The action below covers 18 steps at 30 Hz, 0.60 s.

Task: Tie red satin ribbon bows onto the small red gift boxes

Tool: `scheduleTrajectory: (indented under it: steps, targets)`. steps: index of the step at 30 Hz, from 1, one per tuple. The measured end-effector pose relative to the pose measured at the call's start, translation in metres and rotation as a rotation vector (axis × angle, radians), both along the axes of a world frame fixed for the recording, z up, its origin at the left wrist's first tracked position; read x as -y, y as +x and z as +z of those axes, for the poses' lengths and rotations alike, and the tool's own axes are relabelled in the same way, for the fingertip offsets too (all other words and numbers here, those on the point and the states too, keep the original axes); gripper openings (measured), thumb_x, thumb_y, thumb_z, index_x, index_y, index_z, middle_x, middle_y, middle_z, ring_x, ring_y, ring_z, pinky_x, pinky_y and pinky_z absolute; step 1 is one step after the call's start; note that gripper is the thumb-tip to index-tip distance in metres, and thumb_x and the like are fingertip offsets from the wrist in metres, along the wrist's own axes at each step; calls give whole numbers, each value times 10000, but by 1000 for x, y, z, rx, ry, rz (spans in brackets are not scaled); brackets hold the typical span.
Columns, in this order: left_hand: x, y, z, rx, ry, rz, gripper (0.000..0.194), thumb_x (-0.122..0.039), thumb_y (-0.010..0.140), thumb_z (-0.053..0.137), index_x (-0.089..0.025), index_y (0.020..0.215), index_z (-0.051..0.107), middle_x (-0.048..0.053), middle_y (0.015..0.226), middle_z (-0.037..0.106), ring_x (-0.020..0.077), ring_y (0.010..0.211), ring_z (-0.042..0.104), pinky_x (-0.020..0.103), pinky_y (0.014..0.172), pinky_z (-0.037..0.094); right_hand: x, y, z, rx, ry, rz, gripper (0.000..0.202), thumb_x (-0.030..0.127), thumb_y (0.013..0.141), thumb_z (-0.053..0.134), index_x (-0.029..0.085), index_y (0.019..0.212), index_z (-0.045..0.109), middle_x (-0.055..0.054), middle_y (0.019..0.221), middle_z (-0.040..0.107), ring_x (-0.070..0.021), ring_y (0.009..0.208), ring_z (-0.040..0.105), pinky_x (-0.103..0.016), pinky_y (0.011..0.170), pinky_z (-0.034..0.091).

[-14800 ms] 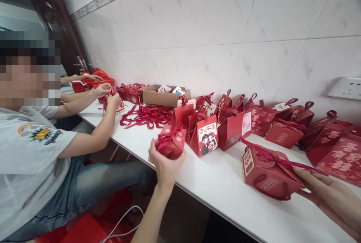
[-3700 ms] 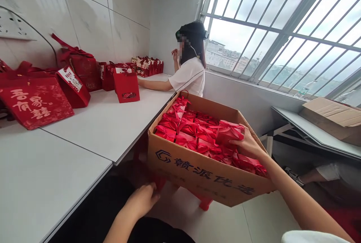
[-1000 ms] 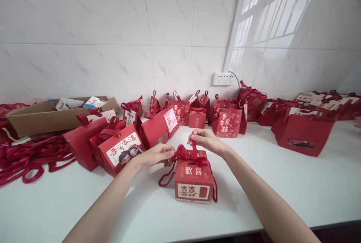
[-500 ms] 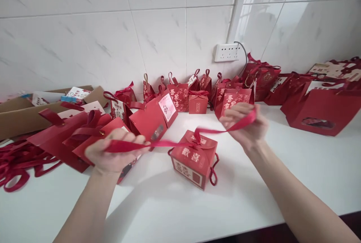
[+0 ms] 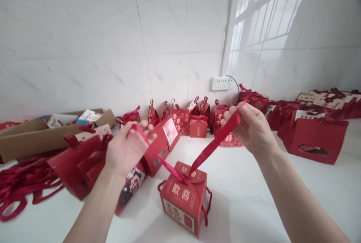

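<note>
A small red gift box (image 5: 180,198) with gold characters stands on the white table in front of me, dark red cords hanging at its sides. From a knot on its top, a red ribbon (image 5: 214,143) runs out to both sides in a V. My left hand (image 5: 126,147), up to the left of the box, holds one end, which passes between thumb and fingers. My right hand (image 5: 252,128), raised to the upper right, pinches the other end between thumb and fingertips. Neither hand touches the box.
Several red gift boxes, one of them plain (image 5: 197,127), line the tiled wall beneath a power socket (image 5: 221,83). Red bags lie at the left near loose ribbons (image 5: 28,186) and a cardboard carton (image 5: 36,141). A larger red box with an oval window (image 5: 316,137) stands at the right.
Both hands have risen relative to the box, and the ribbon has gone from a nearly level stretch to a steep V. The view has tilted upward, showing more wall.
</note>
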<state>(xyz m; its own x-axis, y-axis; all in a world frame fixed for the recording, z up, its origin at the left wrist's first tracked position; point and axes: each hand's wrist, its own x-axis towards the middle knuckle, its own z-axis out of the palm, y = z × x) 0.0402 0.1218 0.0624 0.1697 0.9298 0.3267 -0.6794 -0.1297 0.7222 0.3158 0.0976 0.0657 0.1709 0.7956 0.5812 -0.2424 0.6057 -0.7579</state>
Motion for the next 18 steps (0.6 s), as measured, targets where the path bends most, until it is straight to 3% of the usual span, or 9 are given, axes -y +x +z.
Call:
scheduleTrajectory:
  steps: [4, 7, 10, 14, 16, 18]
  targets:
    - [6, 30, 38, -351, 246, 25, 229, -337, 746, 651, -158, 604, 659, 15, 688, 624, 130, 691, 582, 268, 691, 495, 0, -35, 45, 186, 94, -34, 240, 383, 666, 756, 196, 653, 608, 25, 607, 605, -94, 548, 544, -231, 527, 456]
    - [18, 40, 45, -600, 352, 79, 221, -358, 762, 641, -170, 860, 705, 50, 882, 688, 175, 875, 613, 294, 817, 483, 4, -55, 60, 272, 141, -54, 199, 337, 661, 761, 181, 684, 638, 0, 665, 646, -107, 600, 582, -235, 561, 478]
    - [25, 41, 38, -693, 324, 180, 251, -297, 750, 653, -205, 981, 678, 42, 963, 699, 192, 923, 621, 333, 850, 488, 7, -68, 62, 320, 142, -29, 176, 329, 697, 730, 180, 690, 636, -7, 673, 650, -118, 616, 598, -245, 571, 496]
    - [24, 36, 31, -607, 333, 321, 202, -282, 744, 653, -190, 921, 686, 42, 926, 703, 183, 905, 631, 310, 831, 500, 8, -76, 57, 319, 149, -27, 178, 342, 720, 716, 186, 689, 634, 5, 649, 630, -112, 597, 590, -242, 568, 494]
    - [25, 30, 34, -516, 333, 304, 146, -267, 735, 655, -174, 845, 678, 29, 806, 694, 151, 788, 640, 267, 743, 511, 11, -71, 53, 266, 144, -30, 193, 363, 719, 720, 194, 690, 631, 14, 642, 612, -101, 583, 581, -238, 569, 488]
    - [25, 19, 39, -420, 323, 158, 115, -284, 721, 647, -174, 753, 639, -14, 606, 631, 99, 542, 589, 213, 531, 475, 15, -57, 49, 237, 107, 26, 251, 441, 731, 693, 208, 682, 614, 31, 591, 571, -88, 528, 560, -236, 541, 477]
